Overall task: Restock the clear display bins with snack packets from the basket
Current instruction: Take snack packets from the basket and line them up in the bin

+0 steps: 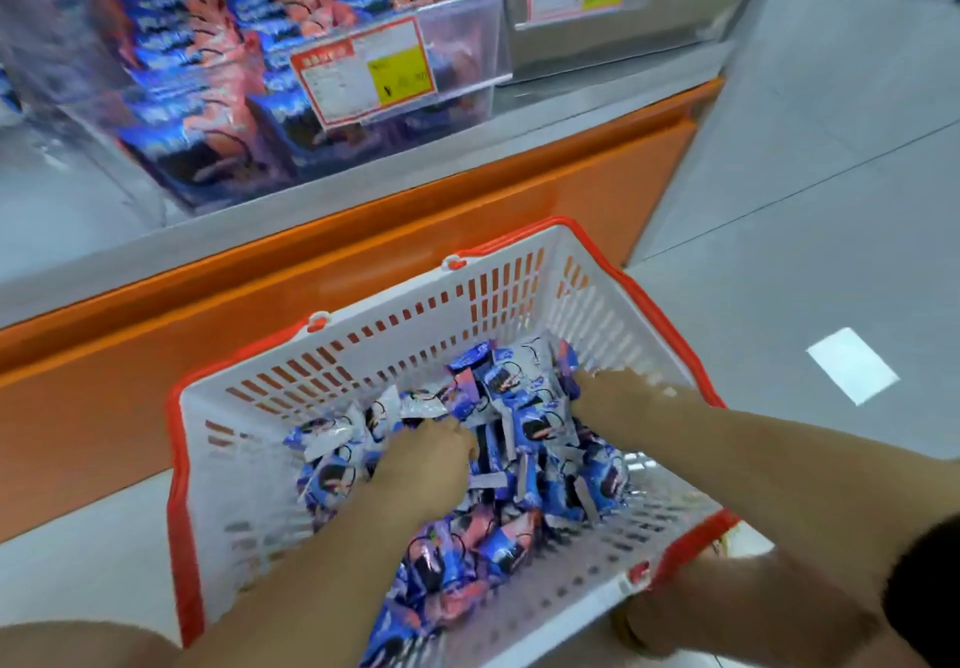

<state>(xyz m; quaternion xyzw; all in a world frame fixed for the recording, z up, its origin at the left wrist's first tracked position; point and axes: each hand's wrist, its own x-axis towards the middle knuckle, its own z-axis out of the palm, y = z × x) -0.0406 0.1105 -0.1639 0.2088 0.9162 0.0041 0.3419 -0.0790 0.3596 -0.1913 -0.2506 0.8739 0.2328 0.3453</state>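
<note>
A white basket [467,304] with a red rim stands on the floor in front of the shelf. It holds a pile of blue, white and pink snack packets [524,465]. Both my hands are down inside it. My left hand [431,459] is buried among the packets near the middle, fingers curled into the pile. My right hand [608,397] reaches into the far right of the pile, its fingers hidden under packets. A clear display bin [457,23] above holds rows of the same blue and pink packets [218,44].
An orange shelf base [363,252] runs behind the basket. Price tags [371,70] hang on the bin fronts. A second bin [649,33] sits to the right. Grey tiled floor [831,200] spreads to the right. My knees show at the bottom corners.
</note>
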